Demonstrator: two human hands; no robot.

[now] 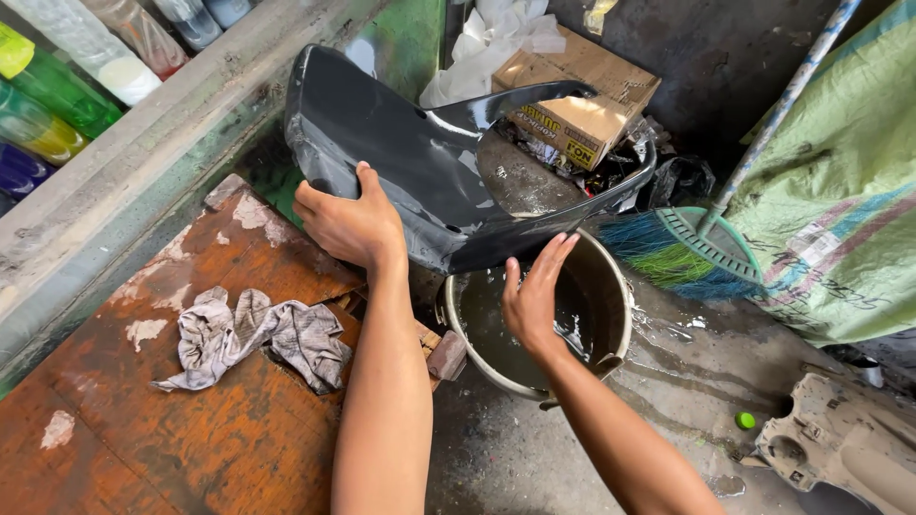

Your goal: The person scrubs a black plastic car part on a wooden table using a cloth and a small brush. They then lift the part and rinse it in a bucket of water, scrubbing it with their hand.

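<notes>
Fairing panel point(420, 162) grasped by left hand point(348, 224); right hand point(534, 291) released over bucket point(611, 286); broom point(687, 253) beside.

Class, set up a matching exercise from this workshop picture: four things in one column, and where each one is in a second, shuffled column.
Things:
1. rag
2. broom
3. bucket
4. cardboard box

Places:
A. behind the dark panel
B. under the right hand
C. on the rusty tabletop
D. leaning by the green sack

Pairs: 1-C, 2-D, 3-B, 4-A
</notes>
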